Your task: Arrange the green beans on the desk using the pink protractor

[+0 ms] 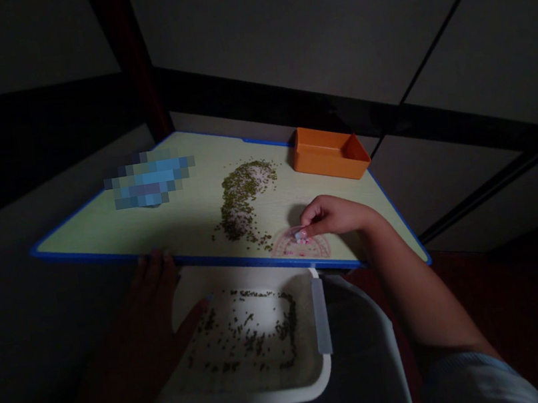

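Note:
My right hand is over the near edge of the pale tabletop, thumb and fingertips pinched together. Something tiny and pale shows at the fingertips, too small to name. Beneath it lies a clear pinkish protractor with small pink and white bits on it. Left of the protractor spreads a curved heap of small green beans mixed with pale grains. In shadow, my left hand lies across the left side of a white plastic basin, thumb inside and fingers outside at the table edge. Scattered beans cover the basin's bottom.
An orange open box stands at the table's far right corner. A blurred blue object lies on the left. The table has a blue rim; the basin sits just below its near edge. Pale panels rise behind.

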Tool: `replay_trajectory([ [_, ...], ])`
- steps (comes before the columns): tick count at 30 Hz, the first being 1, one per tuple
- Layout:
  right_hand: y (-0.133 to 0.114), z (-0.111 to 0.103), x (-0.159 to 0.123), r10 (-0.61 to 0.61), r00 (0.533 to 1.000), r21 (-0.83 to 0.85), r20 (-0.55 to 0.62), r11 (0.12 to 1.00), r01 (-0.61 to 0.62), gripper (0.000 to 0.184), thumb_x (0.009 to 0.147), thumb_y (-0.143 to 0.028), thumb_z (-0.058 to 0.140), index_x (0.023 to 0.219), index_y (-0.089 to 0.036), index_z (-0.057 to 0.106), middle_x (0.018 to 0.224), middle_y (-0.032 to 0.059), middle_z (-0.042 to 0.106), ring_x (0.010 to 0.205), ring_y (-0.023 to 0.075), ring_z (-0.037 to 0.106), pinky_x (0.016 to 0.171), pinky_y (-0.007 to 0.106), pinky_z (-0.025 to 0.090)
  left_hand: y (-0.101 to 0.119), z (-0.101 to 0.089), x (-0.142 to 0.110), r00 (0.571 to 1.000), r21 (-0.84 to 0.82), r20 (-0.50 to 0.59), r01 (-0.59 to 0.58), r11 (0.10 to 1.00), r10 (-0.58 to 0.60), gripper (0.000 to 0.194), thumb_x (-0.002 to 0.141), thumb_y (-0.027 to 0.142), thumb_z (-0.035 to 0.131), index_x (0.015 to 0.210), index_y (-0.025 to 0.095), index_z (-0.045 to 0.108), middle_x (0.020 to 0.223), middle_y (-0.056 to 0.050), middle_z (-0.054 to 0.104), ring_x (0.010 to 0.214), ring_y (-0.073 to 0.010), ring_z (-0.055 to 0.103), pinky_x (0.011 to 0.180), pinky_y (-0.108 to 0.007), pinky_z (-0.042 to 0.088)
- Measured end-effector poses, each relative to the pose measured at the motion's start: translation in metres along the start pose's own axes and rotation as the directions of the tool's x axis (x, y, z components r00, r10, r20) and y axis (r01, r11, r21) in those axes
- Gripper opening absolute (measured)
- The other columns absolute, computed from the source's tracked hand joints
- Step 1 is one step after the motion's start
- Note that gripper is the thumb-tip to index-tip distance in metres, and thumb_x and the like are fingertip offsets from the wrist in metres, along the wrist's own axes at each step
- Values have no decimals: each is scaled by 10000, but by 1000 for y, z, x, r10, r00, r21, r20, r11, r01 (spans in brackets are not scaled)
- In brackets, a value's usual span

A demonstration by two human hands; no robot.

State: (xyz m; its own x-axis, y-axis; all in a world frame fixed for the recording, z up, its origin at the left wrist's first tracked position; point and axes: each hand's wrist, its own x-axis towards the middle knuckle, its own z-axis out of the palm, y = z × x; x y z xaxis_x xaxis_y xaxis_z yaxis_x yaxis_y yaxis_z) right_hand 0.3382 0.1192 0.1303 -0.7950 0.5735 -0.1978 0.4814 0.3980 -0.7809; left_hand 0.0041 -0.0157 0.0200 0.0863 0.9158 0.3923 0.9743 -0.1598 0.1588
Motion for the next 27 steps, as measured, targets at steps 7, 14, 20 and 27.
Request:
replay_trajectory([
  [7,1,2,2,-19,1000,1,0,1000,19,369,817,-454,604,637,-135,555,567,-59,395,557,72,322,560,233,265,-3,2,-1,1000,2,-11,-20,1000,20,877,820,675,284,1469,91,194,1563,-171,259,1469,-294,173,1141,-510,315],
  [14,-2,10,9,-54,997,-59,-57,997,51,387,834,-416,590,573,-151,482,546,-70,323,548,66,285,548,232,226,-3,2,-1,1000,-4,-20,-22,1000,22,865,824,661,298,1469,93,193,1565,-164,259,1472,-294,156,1147,-511,303],
  [20,-3,10,10,-37,993,-90,-113,996,27,395,830,-414,583,553,-159,462,537,-70,297,538,68,269,540,240,211,-2,1,-1,1000,-15,16,13,1000,-13,860,819,655,315,1462,91,220,1568,-158,253,1468,-303,167,1150,-510,301],
  [27,1,3,3,5,990,-105,-142,994,-20,388,816,-438,577,570,-146,508,530,-65,326,542,69,281,550,240,212,-4,3,-1,1000,3,10,-11,1000,11,861,823,642,323,1465,81,202,1573,-166,235,1474,-298,141,1164,-506,277],
])
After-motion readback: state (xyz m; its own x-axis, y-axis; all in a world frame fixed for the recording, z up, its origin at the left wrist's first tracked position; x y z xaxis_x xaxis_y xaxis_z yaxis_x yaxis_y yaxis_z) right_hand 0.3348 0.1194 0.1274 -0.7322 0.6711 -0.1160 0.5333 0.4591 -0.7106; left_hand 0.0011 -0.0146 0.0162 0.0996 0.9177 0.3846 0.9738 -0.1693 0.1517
